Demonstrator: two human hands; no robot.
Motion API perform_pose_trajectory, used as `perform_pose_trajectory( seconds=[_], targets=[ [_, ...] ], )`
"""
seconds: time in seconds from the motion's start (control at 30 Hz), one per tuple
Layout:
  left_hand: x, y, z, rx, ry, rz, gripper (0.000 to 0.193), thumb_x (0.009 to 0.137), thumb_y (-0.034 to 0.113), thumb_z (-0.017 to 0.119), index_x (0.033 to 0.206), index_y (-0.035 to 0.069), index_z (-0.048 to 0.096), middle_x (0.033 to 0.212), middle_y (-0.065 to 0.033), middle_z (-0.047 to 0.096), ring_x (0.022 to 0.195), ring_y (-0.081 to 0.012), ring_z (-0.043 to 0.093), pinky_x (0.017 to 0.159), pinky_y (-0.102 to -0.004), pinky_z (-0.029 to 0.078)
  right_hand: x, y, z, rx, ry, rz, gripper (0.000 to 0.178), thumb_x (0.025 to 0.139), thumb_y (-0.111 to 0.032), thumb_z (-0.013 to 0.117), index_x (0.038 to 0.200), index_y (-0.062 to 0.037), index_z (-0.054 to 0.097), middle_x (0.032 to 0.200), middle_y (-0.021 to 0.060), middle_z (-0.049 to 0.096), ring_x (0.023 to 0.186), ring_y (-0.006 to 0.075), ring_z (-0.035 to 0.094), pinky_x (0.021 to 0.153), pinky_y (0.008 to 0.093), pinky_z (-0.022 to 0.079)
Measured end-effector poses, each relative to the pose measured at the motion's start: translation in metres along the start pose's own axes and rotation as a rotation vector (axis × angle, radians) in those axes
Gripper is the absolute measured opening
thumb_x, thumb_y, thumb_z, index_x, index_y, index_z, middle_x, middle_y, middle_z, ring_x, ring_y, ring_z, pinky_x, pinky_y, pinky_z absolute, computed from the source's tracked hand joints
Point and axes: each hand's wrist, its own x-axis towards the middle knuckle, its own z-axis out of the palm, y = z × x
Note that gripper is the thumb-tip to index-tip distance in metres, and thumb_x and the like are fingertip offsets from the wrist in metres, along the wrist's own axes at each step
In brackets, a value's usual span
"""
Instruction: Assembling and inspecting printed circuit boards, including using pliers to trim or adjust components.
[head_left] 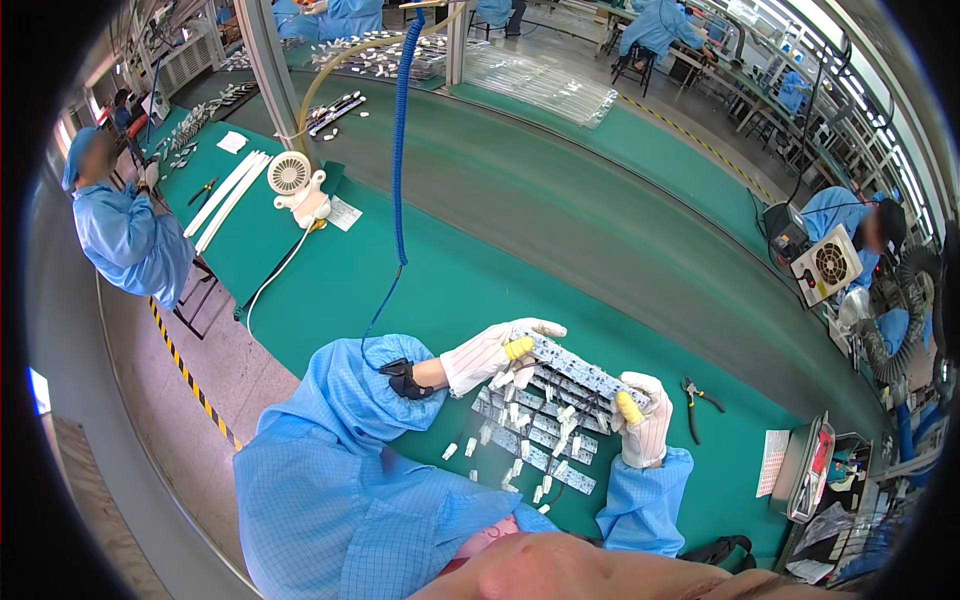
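Note:
My left hand and my right hand wear white striped gloves with yellow coverings on the thumbs. Between them they hold a long, narrow circuit board strip, gripped at its left end by the left hand and its right end by the right. It slants down to the right, above several more board strips lying on the green mat. White connectors on dark wires are strewn over those strips, some loose to their left. A black band with a blue coiled cord circles my left wrist.
Black-and-yellow cutters lie right of my right hand. Farther right are a printed sheet and a metal tray. A small white fan and white strips sit at the left. A conveyor belt runs beyond; co-workers work nearby.

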Motion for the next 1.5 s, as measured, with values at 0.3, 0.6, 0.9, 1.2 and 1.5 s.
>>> perform_pose_trajectory(
  seconds=[0.3,0.6,0.9,1.2,1.5],
  targets=[
    [0.0,-0.001,-0.001,0.009,-0.008,0.02,0.043,0.098,0.033,0.044,0.132,0.007,0.044,0.075,0.0039,0.051,0.063,-0.001,0.045,0.057,-0.0155,0.037,0.001,0.0,0.0,-0.015,-0.017,-0.028,0.021,0.082,-0.003,0.065,0.103,-0.0019,0.059,0.067,0.0043,0.06,0.046,0.0059,0.048,0.039,0.0185,0.034],
    [-0.004,0.007,0.0,-0.081,-0.011,-0.071,0.044,0.096,0.031,0.05,0.131,0.005,0.046,0.105,0.0008,0.056,0.081,0.0,0.048,0.068,-0.0133,0.043,0.002,-0.002,0.002,-0.046,-0.005,-0.011,0.02,0.083,-0.003,0.065,0.102,-0.0024,0.059,0.066,0.0039,0.06,0.046,0.0051,0.048,0.039,0.0182,0.034],
    [-0.004,0.009,0.005,-0.155,-0.034,-0.071,0.046,0.098,0.034,0.044,0.135,0.006,0.039,0.075,-0.0031,0.061,0.056,-0.0034,0.056,0.044,-0.0144,0.042,0.003,-0.001,0.001,-0.024,0.026,0.006,0.02,0.083,-0.007,0.066,0.101,-0.0025,0.06,0.066,0.0042,0.06,0.044,0.0054,0.047,0.038,0.0185,0.033],
    [-0.007,0.019,0.007,-0.203,-0.107,-0.125,0.051,0.098,0.036,0.043,0.137,0.005,0.035,0.078,-0.0094,0.068,0.061,-0.0091,0.064,0.046,-0.0157,0.046,0.002,0.0,0.001,-0.037,0.036,-0.006,0.023,0.084,-0.017,0.065,0.102,-0.004,0.058,0.064,0.0019,0.057,0.043,0.0044,0.045,0.037,0.0172,0.029],
    [-0.005,0.01,0.005,-0.08,-0.077,-0.115,0.053,0.094,0.027,0.054,0.139,0.006,0.033,0.083,-0.0098,0.068,0.068,-0.0064,0.062,0.059,-0.017,0.05,0.004,0.0,0.002,-0.083,0.029,-0.019,0.02,0.087,-0.015,0.061,0.103,-0.0035,0.057,0.065,0.0025,0.057,0.044,0.0044,0.045,0.037,0.0171,0.03]
  ],
)
